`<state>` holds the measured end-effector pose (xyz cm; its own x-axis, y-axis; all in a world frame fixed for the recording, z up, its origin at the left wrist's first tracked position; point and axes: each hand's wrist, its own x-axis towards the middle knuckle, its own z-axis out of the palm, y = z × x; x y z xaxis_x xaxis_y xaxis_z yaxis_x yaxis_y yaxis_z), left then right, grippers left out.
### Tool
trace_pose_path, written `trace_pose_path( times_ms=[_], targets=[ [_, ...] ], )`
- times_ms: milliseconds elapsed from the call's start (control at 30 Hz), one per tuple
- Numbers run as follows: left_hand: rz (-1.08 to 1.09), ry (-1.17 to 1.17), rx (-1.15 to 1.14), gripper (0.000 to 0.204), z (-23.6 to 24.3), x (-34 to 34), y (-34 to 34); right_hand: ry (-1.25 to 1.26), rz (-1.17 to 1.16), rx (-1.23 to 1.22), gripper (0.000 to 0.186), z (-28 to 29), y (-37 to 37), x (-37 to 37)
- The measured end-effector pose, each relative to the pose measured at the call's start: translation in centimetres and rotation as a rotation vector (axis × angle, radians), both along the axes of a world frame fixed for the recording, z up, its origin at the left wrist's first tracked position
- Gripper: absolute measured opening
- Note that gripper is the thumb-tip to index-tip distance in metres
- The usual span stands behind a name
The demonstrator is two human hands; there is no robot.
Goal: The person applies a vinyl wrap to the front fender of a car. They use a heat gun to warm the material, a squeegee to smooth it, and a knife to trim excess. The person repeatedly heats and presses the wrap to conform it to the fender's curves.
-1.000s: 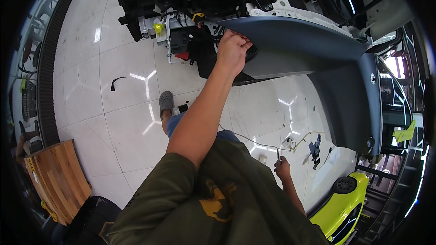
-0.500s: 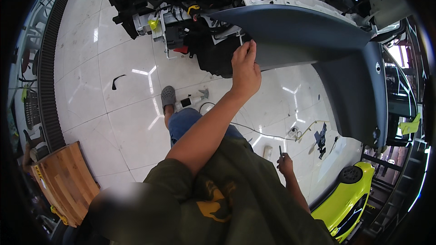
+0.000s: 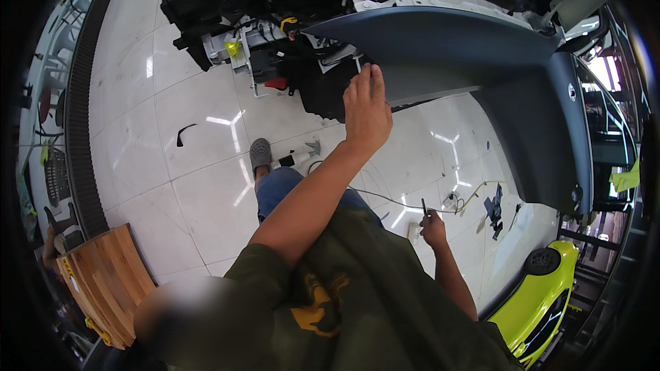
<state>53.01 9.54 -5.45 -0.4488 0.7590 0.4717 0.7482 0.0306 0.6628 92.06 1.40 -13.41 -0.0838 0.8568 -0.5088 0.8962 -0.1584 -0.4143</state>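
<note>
Head view: left hand [image 3: 369, 113] near front edge of grey-blue fender [image 3: 447, 45] ahead; can't tell its grip. Right hand [image 3: 433, 229] grips slim tool [image 3: 424, 205]; best kept off fender.

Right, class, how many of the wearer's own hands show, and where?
2. The left hand is by the edge of the blue-grey car panel; the right hand, lower right, holds a slim dark object. Both are in view.
</note>
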Motion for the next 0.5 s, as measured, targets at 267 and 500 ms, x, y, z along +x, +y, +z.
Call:
trace_pose_path(
  times_ms=[267,500],
  targets=[
    [0.04,-0.053,0.112,0.059,-1.9,0.1,0.6,-0.108,-0.149,-0.084,0.029,-3.5,-6.2,8.4],
    [-0.129,-0.954,0.1,0.033,-2.1,-4.7,3.0,-0.041,-0.273,-0.144,0.029,-2.7,-6.9,6.5]
  ],
)
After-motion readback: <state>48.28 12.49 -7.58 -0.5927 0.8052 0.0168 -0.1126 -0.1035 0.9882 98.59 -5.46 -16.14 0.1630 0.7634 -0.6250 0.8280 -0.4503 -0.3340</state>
